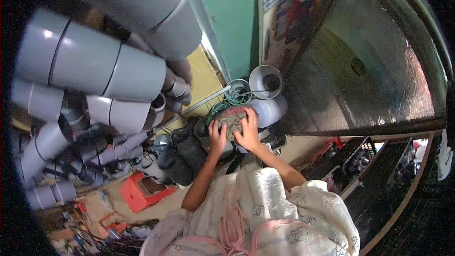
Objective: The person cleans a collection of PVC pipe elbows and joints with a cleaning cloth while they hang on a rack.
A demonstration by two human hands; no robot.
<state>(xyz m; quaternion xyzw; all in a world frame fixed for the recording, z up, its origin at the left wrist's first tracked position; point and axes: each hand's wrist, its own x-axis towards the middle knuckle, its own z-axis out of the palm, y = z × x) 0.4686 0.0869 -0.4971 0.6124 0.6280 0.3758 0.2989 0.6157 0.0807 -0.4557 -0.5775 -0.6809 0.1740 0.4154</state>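
Observation:
Both of my hands are on a rough grey-green and reddish bundle (231, 119) in the middle of the view; what it is made of is too blurred to tell. My left hand (217, 135) grips its left side with bent fingers. On the right side, my right hand (248, 130) presses with its fingers curled over the top. Just behind the bundle are green cord (218, 109) and an open round container (237, 91). A white cylinder (266, 112) stands close to the right of the bundle.
Grey pipe fittings (87, 59) are stacked high on the left. Dark cylinders (182, 159) stand left of my arms, near a red plastic stool (144, 192). A large dark panel (360, 76) rises on the right, above black crates (359, 154). Behind is a green wall (227, 19).

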